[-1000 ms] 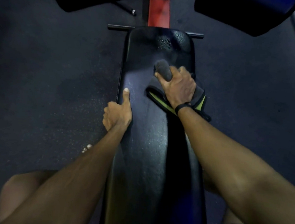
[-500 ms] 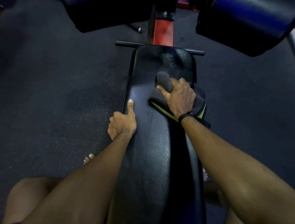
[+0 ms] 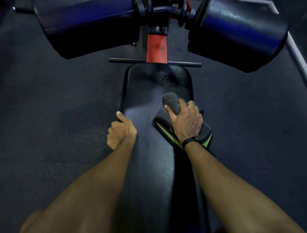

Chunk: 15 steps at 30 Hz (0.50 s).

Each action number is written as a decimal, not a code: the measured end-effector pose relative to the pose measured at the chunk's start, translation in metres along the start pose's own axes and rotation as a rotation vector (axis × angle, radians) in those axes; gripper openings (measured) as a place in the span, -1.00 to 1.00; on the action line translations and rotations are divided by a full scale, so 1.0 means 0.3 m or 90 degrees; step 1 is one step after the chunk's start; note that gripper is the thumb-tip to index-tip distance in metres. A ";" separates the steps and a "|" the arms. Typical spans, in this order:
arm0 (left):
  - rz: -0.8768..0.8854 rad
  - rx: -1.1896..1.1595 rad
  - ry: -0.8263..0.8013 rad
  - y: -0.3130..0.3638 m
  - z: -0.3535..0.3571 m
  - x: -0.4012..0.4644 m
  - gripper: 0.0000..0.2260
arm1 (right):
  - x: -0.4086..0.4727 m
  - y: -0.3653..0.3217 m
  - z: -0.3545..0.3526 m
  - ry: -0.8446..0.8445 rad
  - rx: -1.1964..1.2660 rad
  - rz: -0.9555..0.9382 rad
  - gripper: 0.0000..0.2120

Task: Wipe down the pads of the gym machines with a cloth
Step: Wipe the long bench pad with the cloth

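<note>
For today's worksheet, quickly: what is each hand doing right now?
Left hand: grips the long black padded bench edge.
Right hand: holds the bunched grey cloth against it.

You see a long black bench pad (image 3: 153,171) over the dark floor (image 3: 48,115). A gray cloth (image 3: 171,102) with a green edge lies on it. Water drops (image 3: 164,77) sit near its far end.
</note>
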State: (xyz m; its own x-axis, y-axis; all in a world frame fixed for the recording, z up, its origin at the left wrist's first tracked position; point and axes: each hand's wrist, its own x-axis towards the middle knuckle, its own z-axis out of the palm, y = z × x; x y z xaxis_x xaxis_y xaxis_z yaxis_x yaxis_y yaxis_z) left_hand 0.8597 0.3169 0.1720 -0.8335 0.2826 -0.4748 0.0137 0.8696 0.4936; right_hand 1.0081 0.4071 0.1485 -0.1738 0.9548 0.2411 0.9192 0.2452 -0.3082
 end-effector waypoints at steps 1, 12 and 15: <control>-0.010 0.012 0.022 0.000 0.007 -0.003 -0.32 | 0.052 0.006 0.006 0.007 -0.003 0.002 -0.49; -0.031 0.033 0.078 0.005 0.060 0.037 -0.29 | 0.627 -0.043 0.162 -0.064 -0.020 0.092 -0.42; -0.043 0.042 0.066 0.016 0.058 0.045 -0.29 | 0.630 -0.083 0.160 -0.067 -0.037 0.108 -0.41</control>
State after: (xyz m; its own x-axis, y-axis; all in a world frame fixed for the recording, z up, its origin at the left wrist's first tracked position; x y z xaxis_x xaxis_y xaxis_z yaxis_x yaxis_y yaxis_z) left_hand 0.8581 0.3319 0.1553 -0.8862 0.1819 -0.4261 -0.0110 0.9112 0.4119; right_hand 0.9354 0.5895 0.1576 -0.0477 0.9947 0.0913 0.9570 0.0717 -0.2812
